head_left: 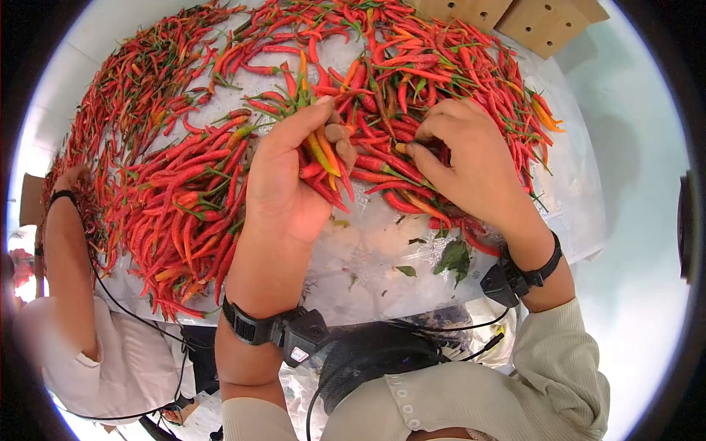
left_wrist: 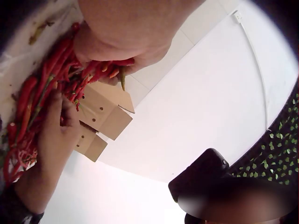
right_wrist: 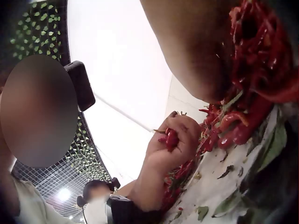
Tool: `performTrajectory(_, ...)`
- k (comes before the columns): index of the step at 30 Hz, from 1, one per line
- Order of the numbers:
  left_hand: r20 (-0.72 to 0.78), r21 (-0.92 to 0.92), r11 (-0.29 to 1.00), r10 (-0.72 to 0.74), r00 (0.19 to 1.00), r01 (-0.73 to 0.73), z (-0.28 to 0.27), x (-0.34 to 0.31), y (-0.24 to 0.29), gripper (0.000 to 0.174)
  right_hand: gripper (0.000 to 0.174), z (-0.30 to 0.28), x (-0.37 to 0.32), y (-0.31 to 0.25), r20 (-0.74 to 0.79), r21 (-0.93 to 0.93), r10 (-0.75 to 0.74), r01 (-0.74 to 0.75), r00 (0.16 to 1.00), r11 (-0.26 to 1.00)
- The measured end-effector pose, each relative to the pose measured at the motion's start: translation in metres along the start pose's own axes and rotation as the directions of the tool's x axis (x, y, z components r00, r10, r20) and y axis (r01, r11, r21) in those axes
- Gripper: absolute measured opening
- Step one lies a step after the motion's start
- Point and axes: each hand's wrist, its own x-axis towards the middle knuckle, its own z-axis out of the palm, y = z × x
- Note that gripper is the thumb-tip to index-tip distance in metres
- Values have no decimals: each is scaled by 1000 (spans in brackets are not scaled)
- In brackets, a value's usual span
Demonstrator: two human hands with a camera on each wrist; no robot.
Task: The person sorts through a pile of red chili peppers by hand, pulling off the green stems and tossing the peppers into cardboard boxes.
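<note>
A large heap of red chilies (head_left: 184,191) with green stems covers a white plastic sheet (head_left: 368,250). My left hand (head_left: 290,176) is raised over it and grips a bunch of chilies (head_left: 325,158), red with a few orange ones; the left wrist view shows this bunch (left_wrist: 100,67) under the hand (left_wrist: 131,28). My right hand (head_left: 463,158) lies on the heap just right of it, fingers curled, thumb and fingertips pinching a chili (head_left: 401,151) in the pile. In the right wrist view my right hand (right_wrist: 196,46) lies among the chilies (right_wrist: 247,70), with the left hand (right_wrist: 170,144) beyond it.
Another person's arm (head_left: 66,250) reaches into the heap at the far left. Cardboard boxes (head_left: 544,22) stand behind the pile at the upper right. Loose green leaves (head_left: 454,257) lie on the sheet near my right wrist. Pale floor surrounds the sheet.
</note>
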Motion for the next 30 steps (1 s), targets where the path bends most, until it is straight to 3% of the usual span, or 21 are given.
performTrajectory(3, 6, 8, 1000, 2, 1000, -2, -2, 1, 0, 10, 18, -1, 3, 0, -138, 37, 82, -77, 987, 996)
performTrajectory(6, 8, 67, 998, 21, 1000, -22, -1, -1, 0, 10, 15, -4, 6, 1, -391, 140, 87, -34, 916, 990)
performTrajectory(9, -12, 76, 996, 42, 999, -41, 0, -2, -1, 11, 14, -12, 2, -9, -314, 465, 277, -108, 908, 879)
performTrajectory(12, -26, 165, 983, 87, 996, -81, 5, -1, -3, 13, 16, -9, -1, -7, -234, 634, 223, -25, 946, 773)
performTrajectory(13, -27, 214, 972, 107, 994, -99, 6, -2, -3, 14, 15, -7, -2, -6, -223, 637, 184, 0, 957, 771)
performTrajectory(16, 85, 419, 908, -57, 995, 16, 6, -3, -3, 18, 15, -4, 1, -7, -200, 647, 93, 60, 975, 760)
performTrajectory(21, 74, 441, 892, -145, 987, 98, 17, -11, -13, 20, 13, -2, 2, -10, -175, 602, 110, 18, 978, 798)
performTrajectory(24, 48, 476, 873, -140, 989, 101, 18, -12, -14, 20, 13, 5, 4, -3, -219, 539, -4, 124, 976, 833)
performTrajectory(27, 46, 483, 872, -122, 991, 85, 18, -15, -15, 21, 16, 5, 5, -6, -244, 550, 58, 89, 968, 830)
performTrajectory(30, 122, 393, 919, -77, 990, 23, 14, -13, -13, 23, 18, -2, 4, 0, -202, 524, 298, -154, 933, 838)
